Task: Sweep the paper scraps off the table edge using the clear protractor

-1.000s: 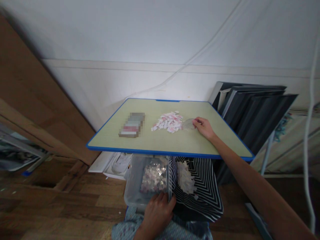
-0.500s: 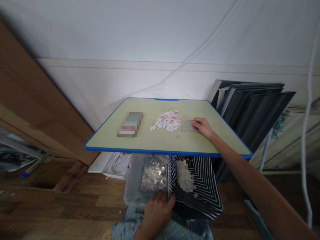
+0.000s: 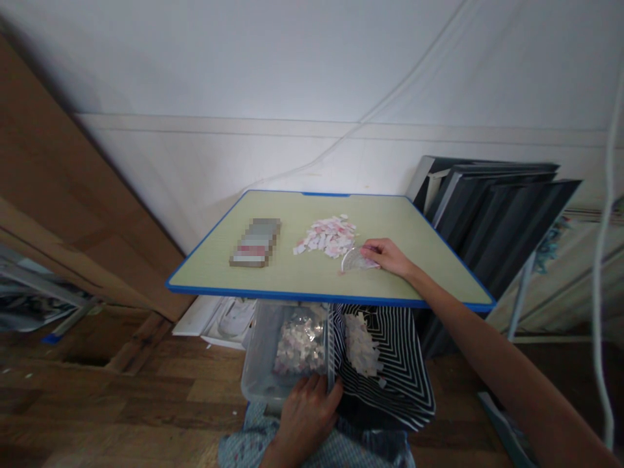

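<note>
On the table, my right hand pinches a clear plastic piece with a curved rim, its far side hidden by my fingers. Left of it lies a heap of small pink and white paper-like pieces. Below the table, my left hand is closed over the near rim of a translucent plastic bin, where it meets a black-and-white striped bag. Small shiny pinkish pieces lie in the bin. Paler flat pieces rest in the bag.
The table has a blue edge and carries a blurred-out stack on its left. Dark flat panels lean against the wall at right. A wooden board stands at left. A white cable hangs at far right.
My right hand has moved left and slightly nearer with the clear plastic piece, which now shows its curved rim beside the heap. My left hand has stayed in place.
</note>
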Demonstrator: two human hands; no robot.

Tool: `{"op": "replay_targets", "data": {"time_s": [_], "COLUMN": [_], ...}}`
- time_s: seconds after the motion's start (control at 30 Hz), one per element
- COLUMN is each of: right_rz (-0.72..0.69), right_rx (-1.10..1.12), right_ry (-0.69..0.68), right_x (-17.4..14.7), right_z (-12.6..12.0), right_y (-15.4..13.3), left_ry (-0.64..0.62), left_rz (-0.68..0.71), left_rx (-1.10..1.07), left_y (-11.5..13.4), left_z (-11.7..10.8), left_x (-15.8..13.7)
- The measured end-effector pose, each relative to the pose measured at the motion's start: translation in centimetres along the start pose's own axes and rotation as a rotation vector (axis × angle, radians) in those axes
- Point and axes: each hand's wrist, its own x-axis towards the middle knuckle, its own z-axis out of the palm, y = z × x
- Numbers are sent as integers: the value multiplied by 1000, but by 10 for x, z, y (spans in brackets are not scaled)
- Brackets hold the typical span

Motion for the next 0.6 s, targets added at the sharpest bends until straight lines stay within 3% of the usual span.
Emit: {"op": "replay_targets", "data": {"time_s": [0.27, 0.43, 0.6], "right_rz": [-1, 11, -1], "right_rx": [44, 43, 37], "right_ry": [45, 5, 224], "right_x": [0, 0, 4], "right_z": [0, 3, -2], "right_y": [0, 0, 5], "left_ry": [-12, -41, -25], "left_rz": [-12, -16, -23], "left_rx": [-5, 1, 10], "left_y": [0, 0, 0], "left_z": [0, -3, -4], "left_x": [-1, 0, 0]}}
